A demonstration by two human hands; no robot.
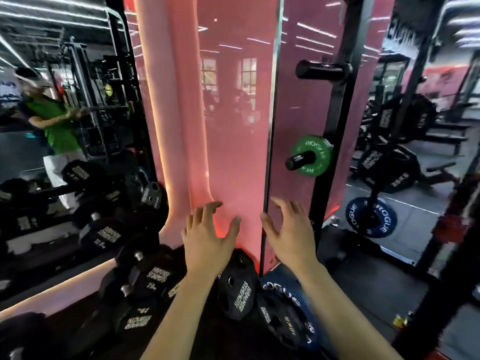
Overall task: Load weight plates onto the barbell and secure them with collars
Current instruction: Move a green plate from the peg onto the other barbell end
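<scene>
My left hand [207, 237] and my right hand [288, 229] are both stretched forward with fingers spread, holding nothing, in front of a pink pillar. Below them several black weight plates [237, 284] lean against the pillar's foot, beside a blue-lettered Rogue plate [288, 315]. A small green Rogue plate [311, 155] sits on a storage peg of the black rack upright. A dark blue Rogue plate [371, 217] hangs lower at the right. No barbell or collar is clearly visible.
A pink pillar [233, 126] with a mirrored edge stands straight ahead. Black dumbbells [145, 279] line the floor at the left under a wall mirror, where a person in a green shirt [55, 123] is reflected. An empty storage peg [322, 70] juts from the rack upright.
</scene>
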